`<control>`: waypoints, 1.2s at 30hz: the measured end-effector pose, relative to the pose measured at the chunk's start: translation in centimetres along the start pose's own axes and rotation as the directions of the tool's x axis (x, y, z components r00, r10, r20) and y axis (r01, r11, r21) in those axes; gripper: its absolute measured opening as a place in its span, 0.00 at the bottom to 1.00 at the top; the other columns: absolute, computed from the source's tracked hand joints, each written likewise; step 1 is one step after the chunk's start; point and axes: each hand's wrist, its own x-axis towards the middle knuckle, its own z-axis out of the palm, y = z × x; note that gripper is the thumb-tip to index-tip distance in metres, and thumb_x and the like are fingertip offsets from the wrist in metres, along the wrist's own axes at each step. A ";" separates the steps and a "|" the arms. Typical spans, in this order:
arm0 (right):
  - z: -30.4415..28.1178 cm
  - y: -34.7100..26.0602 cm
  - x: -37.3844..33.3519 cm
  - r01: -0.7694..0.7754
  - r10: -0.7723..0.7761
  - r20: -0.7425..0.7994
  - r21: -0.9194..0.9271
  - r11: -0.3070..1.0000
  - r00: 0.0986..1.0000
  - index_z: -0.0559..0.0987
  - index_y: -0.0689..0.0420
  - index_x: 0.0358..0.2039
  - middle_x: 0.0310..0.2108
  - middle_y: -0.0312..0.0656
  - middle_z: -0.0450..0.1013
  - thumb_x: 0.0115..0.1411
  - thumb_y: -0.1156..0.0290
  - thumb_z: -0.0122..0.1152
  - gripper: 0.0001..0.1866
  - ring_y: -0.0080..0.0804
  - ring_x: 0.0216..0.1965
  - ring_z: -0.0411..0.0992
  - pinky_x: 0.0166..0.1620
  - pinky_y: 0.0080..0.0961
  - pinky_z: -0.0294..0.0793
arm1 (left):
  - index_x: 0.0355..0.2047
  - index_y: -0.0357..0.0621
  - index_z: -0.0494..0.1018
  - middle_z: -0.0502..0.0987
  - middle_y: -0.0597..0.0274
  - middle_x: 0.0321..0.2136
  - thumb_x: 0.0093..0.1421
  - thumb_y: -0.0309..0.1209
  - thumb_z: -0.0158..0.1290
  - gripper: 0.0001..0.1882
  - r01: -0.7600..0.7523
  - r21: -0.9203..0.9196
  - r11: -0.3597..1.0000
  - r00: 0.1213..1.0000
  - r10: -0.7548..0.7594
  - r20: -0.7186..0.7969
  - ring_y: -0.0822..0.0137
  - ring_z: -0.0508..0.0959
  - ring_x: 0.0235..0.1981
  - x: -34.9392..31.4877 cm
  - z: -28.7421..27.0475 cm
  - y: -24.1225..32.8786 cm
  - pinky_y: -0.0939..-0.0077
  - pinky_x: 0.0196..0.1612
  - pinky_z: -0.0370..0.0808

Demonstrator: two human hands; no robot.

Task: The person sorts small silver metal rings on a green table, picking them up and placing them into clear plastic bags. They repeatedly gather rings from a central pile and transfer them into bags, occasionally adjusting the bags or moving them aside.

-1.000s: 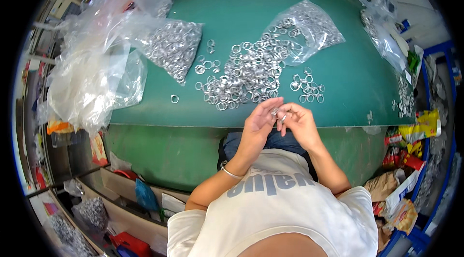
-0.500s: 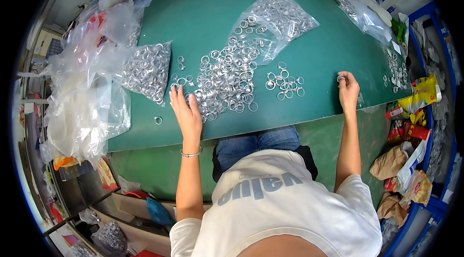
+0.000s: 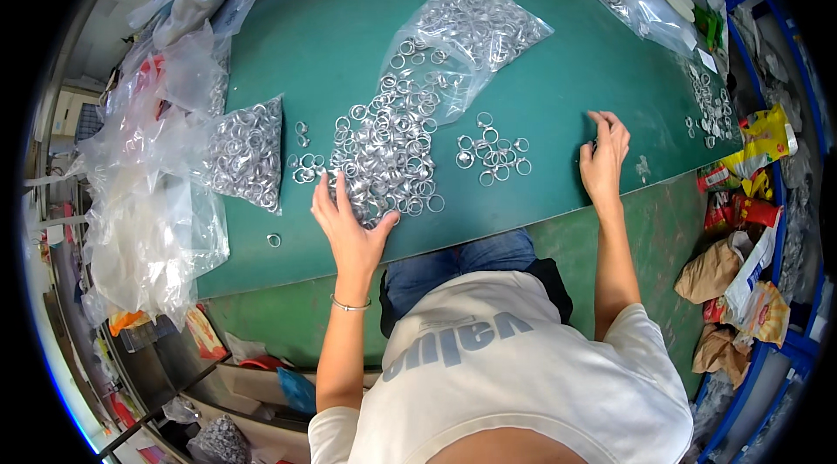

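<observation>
A heap of silver metal rings [image 3: 384, 154] spills over the green table from the mouth of a clear plastic bag [image 3: 475, 23]. At the heap's near edge is my left hand [image 3: 349, 233], its thumb and fingers spread and its fingertips touching the outermost rings. My right hand [image 3: 604, 159] is over the table farther right, fingers curled toward the thumb. A small silvery ring [image 3: 595, 145] shows partly between them, mostly hidden. Between the hands lies a small separate group of rings [image 3: 495, 152]. A few more rings [image 3: 307, 169] lie left of the heap.
A filled clear bag of rings [image 3: 247, 154] lies left, beside a mass of crumpled plastic bags [image 3: 153, 194]. One loose ring [image 3: 274, 240] is near the front edge. More rings [image 3: 713, 106] lie at the far right. Food packets and paper bags [image 3: 711, 270] crowd the blue shelving [image 3: 767, 307].
My left hand has spread its thumb from the fingers at the heap's near edge. The right hand has turned, its fingers curling differently. The whole view has shifted slightly.
</observation>
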 end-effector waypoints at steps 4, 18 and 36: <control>0.4 0.7 -0.8 0.114 -0.114 0.016 0.007 0.993 0.993 0.70 0.59 0.49 0.54 0.49 0.61 0.51 0.80 0.49 0.22 0.50 0.59 0.55 0.59 0.43 0.53 | 0.61 0.42 0.55 0.51 0.42 0.61 0.33 0.48 0.70 0.57 -0.017 0.077 0.997 0.998 0.012 0.068 0.40 0.52 0.60 -0.4 -0.5 0.4 0.46 0.59 0.53; 1.9 -7.9 -1.2 0.438 -0.587 0.364 0.417 0.797 0.723 0.62 0.54 0.60 0.61 0.47 0.55 0.31 0.53 0.76 0.54 0.53 0.63 0.51 0.64 0.50 0.49 | 0.57 0.44 0.63 0.63 0.49 0.52 0.31 0.44 0.71 0.51 -0.125 0.029 0.992 0.991 0.123 0.062 0.44 0.60 0.56 0.5 -0.5 -0.3 0.50 0.58 0.58; 5.1 -10.9 -0.3 0.596 -0.662 0.241 0.295 0.746 0.710 0.74 0.54 0.35 0.32 0.39 0.65 0.52 0.65 0.63 0.12 0.35 0.29 0.71 0.27 0.33 0.72 | 0.52 0.43 0.67 0.65 0.56 0.54 0.44 0.36 0.65 0.34 -0.153 0.083 0.985 0.987 0.148 0.060 0.50 0.64 0.53 1.2 -0.6 -1.8 0.57 0.55 0.60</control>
